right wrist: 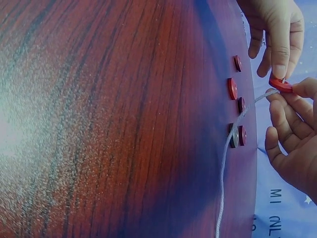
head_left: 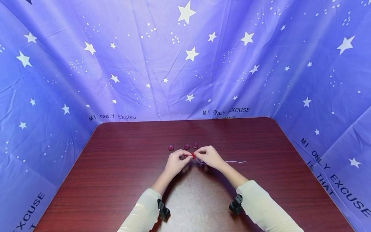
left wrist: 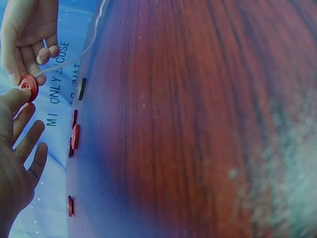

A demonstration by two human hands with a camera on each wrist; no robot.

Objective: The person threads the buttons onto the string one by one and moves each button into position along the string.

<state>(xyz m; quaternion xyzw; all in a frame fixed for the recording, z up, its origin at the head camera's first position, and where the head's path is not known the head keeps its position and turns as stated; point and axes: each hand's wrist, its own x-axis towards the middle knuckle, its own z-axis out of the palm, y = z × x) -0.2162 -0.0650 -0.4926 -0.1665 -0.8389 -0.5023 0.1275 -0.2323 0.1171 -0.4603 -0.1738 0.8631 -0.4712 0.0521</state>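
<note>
A red button (head_left: 193, 155) with holes is held up between both hands above the table. The left hand (head_left: 176, 161) pinches it by the edge between thumb and finger. The right hand (head_left: 211, 157) pinches a whitish string (right wrist: 224, 183) right against the button's other side. A small pale bit, perhaps the string's end, shows at the button's face in the right wrist view. From the right hand the string trails down and across the table to the right. In the left wrist view the left hand (left wrist: 17, 163) has its other fingers spread away from the button (left wrist: 29, 88).
Behind the hands, several loose buttons lie on the wooden table (head_left: 130, 180): maroon ones (head_left: 171, 148), plus a red one (right wrist: 233, 89) and a dark one (right wrist: 234, 135). A blue star-printed curtain (head_left: 162, 64) surrounds the table's back and sides.
</note>
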